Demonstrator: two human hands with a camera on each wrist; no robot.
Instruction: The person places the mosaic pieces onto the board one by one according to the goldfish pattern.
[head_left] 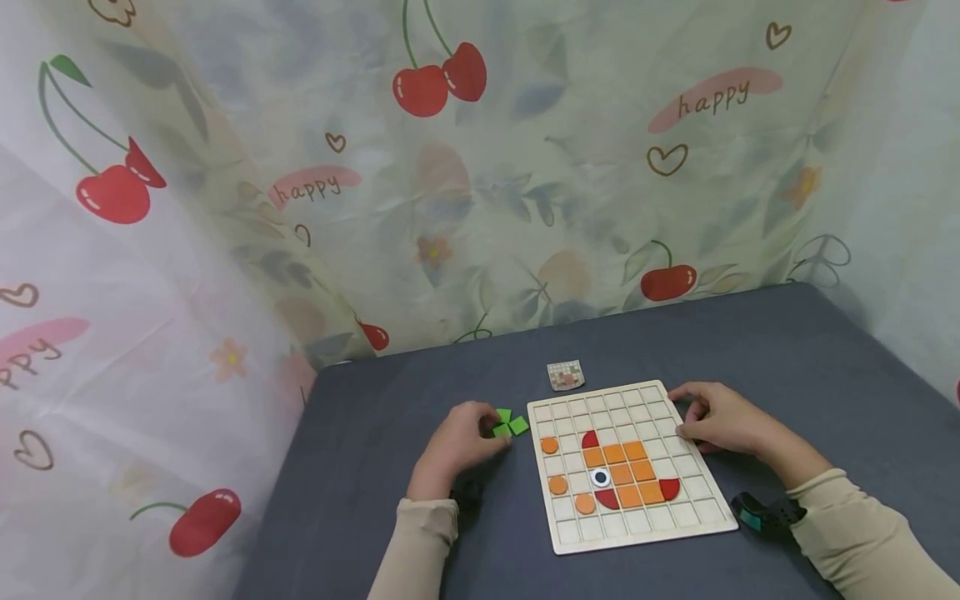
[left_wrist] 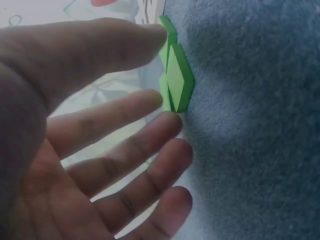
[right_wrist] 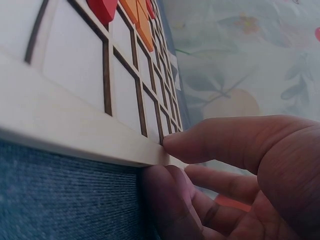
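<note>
Beside three green square tiles (head_left: 519, 426), to the left of the board, my left hand (head_left: 461, 437) reaches in with its thumb and fingers apart. In the left wrist view the thumb tip meets or nearly meets one green tile (left_wrist: 180, 77); contact is hard to judge. A wooden grid board (head_left: 712, 515) lies flat on the table. On it, several orange square tiles (head_left: 615, 454), red quarter-round pieces (head_left: 670, 488) and an eye disc (head_left: 600, 477) make a fish shape. My right hand (head_left: 723, 421) holds the board's right edge between thumb and fingers.
Several orange discs (head_left: 550, 446) sit on the board's left cells. Behind the board lies a small picture card (head_left: 566, 376). A dark grey cloth (head_left: 375, 467) covers the table, and a printed curtain (head_left: 510, 208) hangs along its back and sides.
</note>
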